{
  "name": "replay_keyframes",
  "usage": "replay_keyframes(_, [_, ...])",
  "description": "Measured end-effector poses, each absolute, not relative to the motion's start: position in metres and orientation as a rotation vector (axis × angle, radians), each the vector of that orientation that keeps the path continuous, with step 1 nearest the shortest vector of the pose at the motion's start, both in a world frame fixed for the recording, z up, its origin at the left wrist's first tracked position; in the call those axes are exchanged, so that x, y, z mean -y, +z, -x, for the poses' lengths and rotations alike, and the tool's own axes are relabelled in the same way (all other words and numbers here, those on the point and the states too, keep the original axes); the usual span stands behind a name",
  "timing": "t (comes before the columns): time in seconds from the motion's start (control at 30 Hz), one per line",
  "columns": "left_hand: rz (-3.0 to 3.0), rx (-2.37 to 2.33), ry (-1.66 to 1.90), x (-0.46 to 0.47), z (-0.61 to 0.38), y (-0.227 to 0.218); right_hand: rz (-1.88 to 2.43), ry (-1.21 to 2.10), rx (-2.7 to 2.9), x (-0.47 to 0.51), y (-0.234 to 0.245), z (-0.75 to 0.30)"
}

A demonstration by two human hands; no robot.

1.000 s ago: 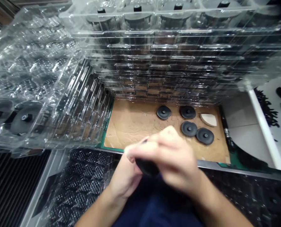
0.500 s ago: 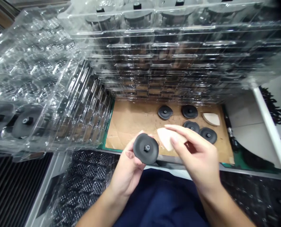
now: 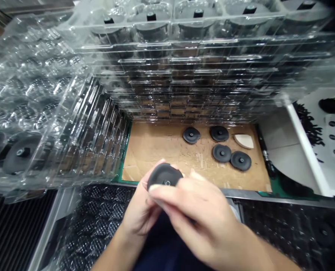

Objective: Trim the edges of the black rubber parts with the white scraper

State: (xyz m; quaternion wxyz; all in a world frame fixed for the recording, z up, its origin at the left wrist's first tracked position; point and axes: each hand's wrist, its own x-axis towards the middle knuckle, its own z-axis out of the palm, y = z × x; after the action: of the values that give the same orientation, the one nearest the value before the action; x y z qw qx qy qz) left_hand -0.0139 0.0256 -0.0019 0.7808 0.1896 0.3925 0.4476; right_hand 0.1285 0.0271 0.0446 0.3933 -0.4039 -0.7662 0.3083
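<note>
My left hand (image 3: 137, 205) grips a round black plastic disc (image 3: 164, 174) with a short central post, tilted up over the cardboard's front edge. Across the disc's near side reaches my right hand (image 3: 201, 210), its thumb and finger closed at the rim. Behind the knuckles a pale edge of a wedge-shaped pad (image 3: 196, 175) shows; my right hand covers the rest of it. Beyond my hands, several similar black discs (image 3: 222, 153) and another pale wedge-shaped pad (image 3: 244, 141) lie on the cardboard sheet (image 3: 153, 145).
Tall stacks of clear plastic trays (image 3: 178, 67) stand at the back, the top one holding discs. More clear trays (image 3: 43, 86) rise on the left. At right are a white partition (image 3: 305, 146) and a pile of small black parts (image 3: 309, 124).
My right hand has moved left and down from beside the disc onto its near rim, turning so the pad is mostly hidden. The disc has shifted slightly left in my left hand.
</note>
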Motion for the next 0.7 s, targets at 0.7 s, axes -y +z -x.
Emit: replay_keyframes(0.7, [-0.246,-0.438,0.883,-0.024,0.008,0.008,1.540,1.068,1.472,-0.035,-0.069,-0.147])
